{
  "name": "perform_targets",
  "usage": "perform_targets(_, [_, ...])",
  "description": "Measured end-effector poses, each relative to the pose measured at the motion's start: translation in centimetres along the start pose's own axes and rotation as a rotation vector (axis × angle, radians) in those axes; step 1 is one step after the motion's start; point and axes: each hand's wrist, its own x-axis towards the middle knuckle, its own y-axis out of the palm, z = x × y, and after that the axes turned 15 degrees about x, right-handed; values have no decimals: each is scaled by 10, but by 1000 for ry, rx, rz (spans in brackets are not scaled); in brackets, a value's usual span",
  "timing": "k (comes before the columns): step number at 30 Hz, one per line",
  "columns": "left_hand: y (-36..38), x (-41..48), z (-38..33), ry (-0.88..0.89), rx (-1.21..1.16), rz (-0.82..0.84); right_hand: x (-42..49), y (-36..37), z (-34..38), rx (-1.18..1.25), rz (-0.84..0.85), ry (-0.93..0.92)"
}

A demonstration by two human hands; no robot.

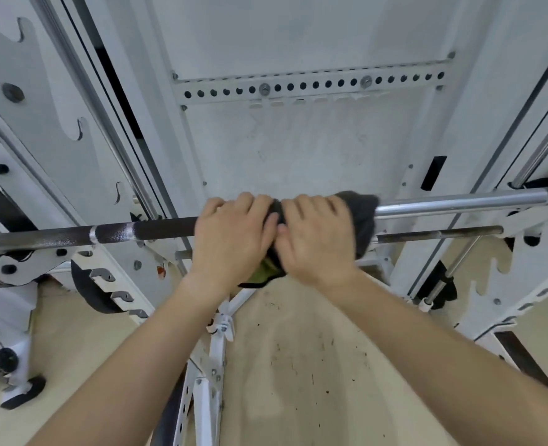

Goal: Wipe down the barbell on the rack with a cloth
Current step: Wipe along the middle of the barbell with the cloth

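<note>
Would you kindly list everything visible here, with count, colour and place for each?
barbell: one, dark knurled left, silver right, across the rack mid-frame.
cloth: one, dark grey with green, wrapped round the barbell beneath the hands.
rack: one, white, uprights on both sides.
holed rail: one, pale grey, on the back panel above.
thin bar: one, dark, below the barbell at right.
floor: beige, speckled with dark debris, below.
left hand: one, curled over the barbell at the cloth's left edge.
right hand: one, gripping the cloth on the barbell.
</note>
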Motion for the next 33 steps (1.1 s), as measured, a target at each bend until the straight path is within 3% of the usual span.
perform_targets(3, [3, -3, 8, 22, 40, -69, 2, 10, 14, 49, -24, -40])
perform_targets(7, [-4, 13, -17, 5, 14, -13, -7, -8, -32, -19, 20, -108])
perform_targets(13, [-33, 63, -132, 308, 63, -54, -27, -61, -150, -214, -29, 20])
perform_targets(18, [-46, 101, -220, 409, 80, -27, -43, -104, -227, -292, -52, 154])
perform_targets(23, [-38, 92, -183, 389, 63, -30, -33, -86, -189, -221, -98, 259])
perform_targets(25, [-29, 82, -153, 338, 89, -48, -29, -71, -162, -156, -84, 216])
perform_targets(29, [-18, 59, -99, 69, 22, 28, -24, -45, -111, -65, -51, 103])
perform_targets(33, [-14, 58, -86, 74, -46, 34, -23, -47, -114, -55, 2, -37])
